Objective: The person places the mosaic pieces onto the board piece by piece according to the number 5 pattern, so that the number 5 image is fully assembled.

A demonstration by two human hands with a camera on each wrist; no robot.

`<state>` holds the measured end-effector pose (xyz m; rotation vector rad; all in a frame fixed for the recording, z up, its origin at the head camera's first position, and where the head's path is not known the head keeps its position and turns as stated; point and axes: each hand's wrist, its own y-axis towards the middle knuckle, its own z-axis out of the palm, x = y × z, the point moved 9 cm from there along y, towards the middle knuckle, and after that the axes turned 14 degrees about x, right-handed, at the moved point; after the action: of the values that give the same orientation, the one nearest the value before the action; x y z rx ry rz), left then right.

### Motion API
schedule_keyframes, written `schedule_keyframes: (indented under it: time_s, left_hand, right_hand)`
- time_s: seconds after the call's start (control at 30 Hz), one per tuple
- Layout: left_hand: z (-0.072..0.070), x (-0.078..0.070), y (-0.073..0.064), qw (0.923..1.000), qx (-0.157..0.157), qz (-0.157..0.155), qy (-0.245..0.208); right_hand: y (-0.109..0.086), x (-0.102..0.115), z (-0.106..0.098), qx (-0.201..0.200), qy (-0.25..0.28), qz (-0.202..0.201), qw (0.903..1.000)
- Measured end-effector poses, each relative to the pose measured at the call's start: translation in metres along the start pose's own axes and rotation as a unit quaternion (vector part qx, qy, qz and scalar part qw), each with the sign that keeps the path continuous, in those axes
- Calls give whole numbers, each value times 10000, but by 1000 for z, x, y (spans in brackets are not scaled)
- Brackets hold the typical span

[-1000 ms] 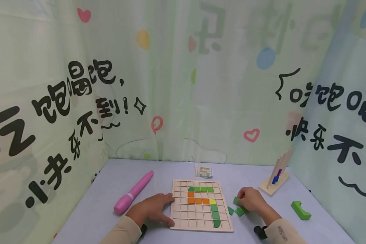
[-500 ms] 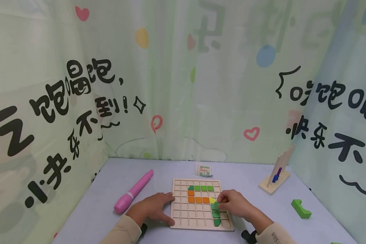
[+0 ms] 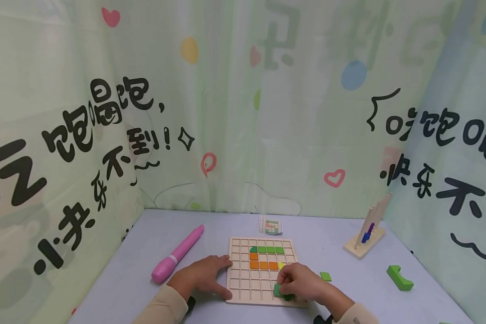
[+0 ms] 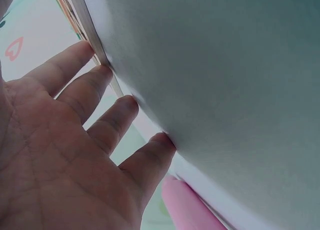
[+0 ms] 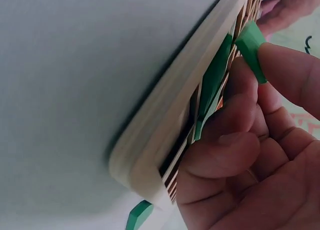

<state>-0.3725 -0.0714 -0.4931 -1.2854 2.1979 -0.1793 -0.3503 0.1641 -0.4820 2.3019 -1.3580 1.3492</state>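
A wooden grid board (image 3: 243, 285) lies on the table, with green, orange and yellow tiles in its cells. My right hand (image 3: 303, 283) is low over its front right part, pinching a green tile (image 3: 277, 290) between thumb and fingertip. In the right wrist view the pinched tile (image 5: 251, 46) is tilted above the cells. Another green tile (image 5: 214, 88) sits in the board below it. The right hand covers part of the tile column there. My left hand (image 3: 204, 276) rests along the board's left edge, fingers (image 4: 117, 120) spread and touching the side.
A pink pen-like stick (image 3: 178, 255) lies left of the board. Behind the board is a small pattern card (image 3: 270, 226). A loose green tile (image 3: 326, 276), a green arch block (image 3: 399, 278) and a wooden stand (image 3: 364, 243) are to the right. Printed curtains surround the table.
My right hand has picked up a green tile right of the board, carried it left over the board, then moved towards the board's front. My left hand has stayed at the left edge.
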Motion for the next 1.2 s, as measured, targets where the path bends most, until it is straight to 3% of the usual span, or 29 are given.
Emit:
schedule_keyframes:
  time_s: [0.47,0.77,1.0,1.2]
  left_hand:
    - [-1,1,2,10000,-7,-31,-14]
    - [0,1,3,10000,-5,-33,-18]
    - [-1,-1,0,10000,-37,-19,33]
    - [0,-1,0,10000,2,-8,4]
  right_hand:
    - [2,11,7,-146,-1097,129,9938]
    - [2,15,11,-237,-1476,25,9888]
    - [-1,14,7,-223,-1226,-27,9922]
    - [-9,-2,-18,-471,-636,47,9969]
